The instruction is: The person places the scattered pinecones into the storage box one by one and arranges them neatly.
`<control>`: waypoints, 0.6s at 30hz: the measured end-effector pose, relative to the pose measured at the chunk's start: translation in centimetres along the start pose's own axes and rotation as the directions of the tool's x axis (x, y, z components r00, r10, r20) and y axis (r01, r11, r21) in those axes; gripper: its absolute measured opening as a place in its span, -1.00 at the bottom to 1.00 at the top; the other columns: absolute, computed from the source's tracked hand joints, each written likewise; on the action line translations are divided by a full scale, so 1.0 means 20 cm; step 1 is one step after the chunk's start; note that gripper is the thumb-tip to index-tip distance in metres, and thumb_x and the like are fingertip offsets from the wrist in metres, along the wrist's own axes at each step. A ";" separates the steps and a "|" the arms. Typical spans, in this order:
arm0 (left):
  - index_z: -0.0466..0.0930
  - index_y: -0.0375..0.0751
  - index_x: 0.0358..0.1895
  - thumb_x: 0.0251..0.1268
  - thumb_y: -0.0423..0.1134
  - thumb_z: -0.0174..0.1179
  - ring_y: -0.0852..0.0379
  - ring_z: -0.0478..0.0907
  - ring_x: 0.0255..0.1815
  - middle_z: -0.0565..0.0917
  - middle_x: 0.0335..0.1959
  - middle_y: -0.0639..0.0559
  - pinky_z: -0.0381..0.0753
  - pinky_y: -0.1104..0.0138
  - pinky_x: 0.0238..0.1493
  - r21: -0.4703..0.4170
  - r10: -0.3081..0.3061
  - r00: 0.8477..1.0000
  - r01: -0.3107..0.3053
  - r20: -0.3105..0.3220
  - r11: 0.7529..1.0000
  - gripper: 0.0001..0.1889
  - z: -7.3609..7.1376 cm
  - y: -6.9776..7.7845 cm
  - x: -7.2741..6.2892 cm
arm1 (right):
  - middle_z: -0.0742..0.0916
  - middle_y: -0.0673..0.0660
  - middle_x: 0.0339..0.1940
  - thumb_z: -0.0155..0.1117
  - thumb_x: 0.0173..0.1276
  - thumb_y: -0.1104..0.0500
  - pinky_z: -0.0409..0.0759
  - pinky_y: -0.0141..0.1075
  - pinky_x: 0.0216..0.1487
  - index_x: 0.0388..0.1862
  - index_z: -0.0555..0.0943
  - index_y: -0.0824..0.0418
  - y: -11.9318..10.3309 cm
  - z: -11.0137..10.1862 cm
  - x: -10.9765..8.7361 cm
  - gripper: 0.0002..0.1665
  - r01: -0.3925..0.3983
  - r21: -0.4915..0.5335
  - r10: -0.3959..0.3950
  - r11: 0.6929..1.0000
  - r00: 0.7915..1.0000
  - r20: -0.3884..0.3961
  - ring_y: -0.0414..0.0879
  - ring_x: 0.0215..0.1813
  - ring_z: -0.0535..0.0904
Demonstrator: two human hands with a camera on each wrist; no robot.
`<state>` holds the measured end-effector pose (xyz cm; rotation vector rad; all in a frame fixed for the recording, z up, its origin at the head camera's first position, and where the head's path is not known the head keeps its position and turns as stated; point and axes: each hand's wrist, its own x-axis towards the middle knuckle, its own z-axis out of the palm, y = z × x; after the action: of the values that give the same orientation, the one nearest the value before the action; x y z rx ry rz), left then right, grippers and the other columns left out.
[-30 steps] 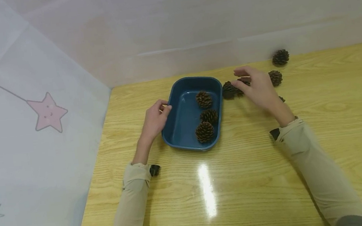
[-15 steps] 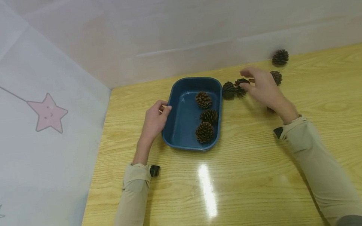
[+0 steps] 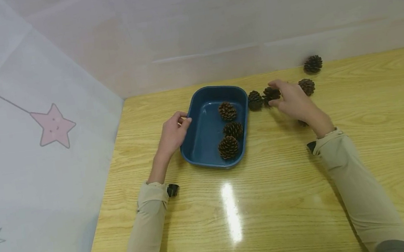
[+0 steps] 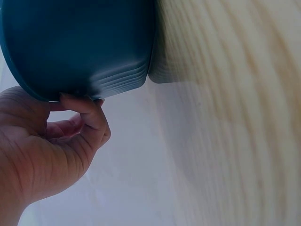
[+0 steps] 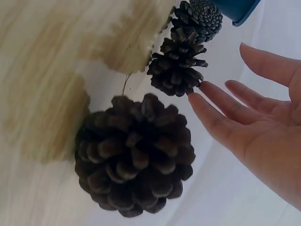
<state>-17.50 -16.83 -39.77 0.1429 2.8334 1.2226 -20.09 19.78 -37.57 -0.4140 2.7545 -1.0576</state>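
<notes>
My left hand (image 3: pixel 172 133) pinches the left rim of a blue rectangular tub (image 3: pixel 204 146); in the left wrist view its thumb and fingers are at the rim of the tub (image 4: pixel 80 42). Inside, along the right side, lie three brown pine cones, the nearest one (image 3: pixel 228 147) upright. My right hand (image 3: pixel 293 98) reaches over a pine cone (image 3: pixel 271 95) right of the tub, thumb and fingers spread to either side of it. In the right wrist view, the fingertips (image 5: pixel 194 98) are right at that pine cone's (image 5: pixel 175 68) scales, while the thumb (image 5: pixel 263 63) stands apart.
Another pine cone (image 3: pixel 255 100) sits against the tub's right wall. Farther right are a pine cone (image 3: pixel 307 86) and one by the wall (image 3: pixel 313 64). A further pine cone (image 3: pixel 302 123) is mostly hidden under my right wrist. The wooden table (image 3: pixel 272 201) meets white walls.
My right hand has shifted a little right and come down toward the viewer, its thumb and fingers now around the pine cone. The left hand and tub have stayed in place.
</notes>
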 end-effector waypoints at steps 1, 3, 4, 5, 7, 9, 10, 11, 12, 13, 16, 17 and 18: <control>0.56 -0.32 0.27 0.67 -0.16 0.06 -0.04 0.46 -0.36 0.58 -0.18 -0.18 0.45 0.20 -0.33 -0.002 0.000 1.000 0.000 0.000 1.000 -0.65 0.00 0.00 0.00 | 0.38 0.48 0.51 0.25 0.54 0.29 0.23 0.28 0.44 0.56 0.22 0.46 0.00 0.00 0.00 -0.27 -0.003 -0.012 0.003 1.000 1.000 0.003 0.42 0.51 0.26; 0.56 -0.33 0.27 0.67 -0.17 0.07 -0.03 0.46 -0.36 0.57 -0.19 -0.18 0.45 0.21 -0.33 0.000 0.002 1.000 -0.002 0.001 1.000 -0.65 0.00 0.01 0.00 | 0.40 0.52 0.47 0.27 0.54 0.27 0.25 0.29 0.42 0.56 0.21 0.48 0.00 -0.01 0.00 -0.25 -0.015 -0.041 0.015 0.999 1.000 0.009 0.44 0.47 0.29; 0.56 -0.33 0.27 0.67 -0.17 0.06 -0.03 0.46 -0.37 0.57 -0.19 -0.18 0.44 0.21 -0.33 0.000 0.003 1.000 -0.003 0.002 1.000 -0.65 0.00 0.01 0.00 | 0.39 0.54 0.47 0.28 0.53 0.26 0.23 0.31 0.42 0.56 0.20 0.48 0.00 -0.01 0.00 -0.24 -0.021 -0.061 0.022 0.998 1.000 0.014 0.46 0.47 0.27; 0.56 -0.33 0.27 0.67 -0.17 0.07 -0.03 0.45 -0.37 0.57 -0.19 -0.18 0.44 0.21 -0.33 -0.001 0.002 1.000 -0.002 0.003 1.000 -0.65 0.00 0.01 -0.01 | 0.37 0.56 0.46 0.29 0.53 0.25 0.23 0.32 0.41 0.56 0.20 0.49 0.00 -0.01 0.00 -0.23 -0.028 -0.082 0.030 0.996 0.999 0.020 0.47 0.45 0.27; 0.56 -0.34 0.27 0.67 -0.17 0.07 -0.02 0.45 -0.38 0.56 -0.19 -0.18 0.44 0.22 -0.33 -0.003 0.001 1.000 -0.001 0.004 1.000 -0.65 0.00 0.01 -0.01 | 0.35 0.61 0.42 0.30 0.53 0.22 0.25 0.35 0.37 0.54 0.22 0.51 0.00 -0.02 0.00 -0.23 -0.042 -0.125 0.047 0.991 0.998 0.040 0.50 0.41 0.27; 0.55 -0.33 0.28 0.67 -0.17 0.07 -0.02 0.44 -0.38 0.56 -0.19 -0.18 0.43 0.22 -0.34 -0.004 -0.001 1.000 0.001 0.006 1.000 -0.65 0.00 0.01 -0.01 | 0.34 0.62 0.38 0.30 0.53 0.21 0.29 0.34 0.32 0.53 0.23 0.53 0.01 -0.02 0.00 -0.23 -0.054 -0.158 0.064 0.986 0.996 0.061 0.50 0.35 0.29; 0.55 -0.33 0.28 0.67 -0.18 0.07 -0.02 0.44 -0.38 0.56 -0.19 -0.18 0.43 0.22 -0.34 -0.006 -0.002 1.000 0.002 0.007 1.000 -0.65 0.00 0.01 -0.01 | 0.33 0.62 0.36 0.31 0.53 0.21 0.31 0.33 0.30 0.53 0.24 0.54 0.01 -0.02 -0.01 -0.24 -0.059 -0.169 0.072 0.984 0.995 0.070 0.49 0.33 0.29; 0.55 -0.33 0.28 0.67 -0.17 0.07 -0.01 0.43 -0.39 0.56 -0.19 -0.18 0.43 0.22 -0.34 -0.006 -0.003 1.000 0.003 0.007 1.000 -0.65 0.00 0.01 -0.01 | 0.34 0.62 0.33 0.31 0.53 0.21 0.34 0.31 0.26 0.52 0.25 0.55 0.01 -0.02 -0.01 -0.24 -0.062 -0.179 0.077 0.982 0.994 0.076 0.47 0.29 0.30; 0.55 -0.33 0.28 0.67 -0.18 0.07 -0.01 0.43 -0.39 0.56 -0.19 -0.18 0.43 0.22 -0.34 -0.008 -0.003 1.000 0.003 0.007 1.000 -0.65 0.00 0.01 -0.01 | 0.34 0.62 0.31 0.31 0.53 0.22 0.34 0.31 0.25 0.51 0.26 0.57 0.01 -0.02 -0.01 -0.25 -0.066 -0.187 0.082 0.980 0.994 0.077 0.46 0.28 0.29; 0.55 -0.34 0.28 0.67 -0.18 0.06 -0.01 0.43 -0.39 0.56 -0.19 -0.18 0.43 0.22 -0.34 -0.008 -0.003 1.000 0.003 0.008 1.000 -0.65 0.00 0.01 -0.01 | 0.33 0.61 0.29 0.32 0.52 0.23 0.35 0.30 0.23 0.50 0.26 0.58 0.01 -0.02 -0.01 -0.25 -0.071 -0.192 0.087 0.979 0.993 0.075 0.45 0.26 0.28; 0.55 -0.33 0.28 0.67 -0.17 0.06 -0.02 0.44 -0.38 0.57 -0.18 -0.18 0.44 0.21 -0.33 -0.008 -0.004 1.000 0.004 0.007 1.000 -0.65 0.00 0.01 0.00 | 0.30 0.60 0.31 0.33 0.50 0.25 0.33 0.30 0.24 0.41 0.33 0.60 0.01 -0.02 -0.02 -0.33 -0.078 -0.191 0.089 0.979 0.995 0.050 0.46 0.30 0.23; 0.55 -0.33 0.28 0.67 -0.17 0.06 -0.02 0.44 -0.38 0.57 -0.18 -0.18 0.44 0.21 -0.33 -0.008 -0.004 1.000 0.004 0.006 1.000 -0.65 0.00 0.01 0.00 | 0.28 0.60 0.33 0.33 0.50 0.25 0.34 0.30 0.24 0.36 0.36 0.61 0.01 -0.02 -0.03 -0.37 -0.081 -0.187 0.091 0.979 0.995 0.045 0.47 0.31 0.22; 0.55 -0.33 0.28 0.67 -0.17 0.06 -0.03 0.44 -0.38 0.57 -0.18 -0.18 0.44 0.20 -0.33 -0.008 -0.004 1.000 0.004 0.007 1.000 -0.65 0.00 0.01 0.00 | 0.27 0.59 0.33 0.33 0.50 0.26 0.35 0.29 0.22 0.31 0.37 0.61 0.01 -0.02 -0.03 -0.41 -0.084 -0.182 0.093 0.980 0.995 0.042 0.47 0.30 0.23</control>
<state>-17.47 -16.76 -39.67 0.1402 2.8211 1.2309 -19.65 20.37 -37.37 -0.3329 2.8042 -0.7702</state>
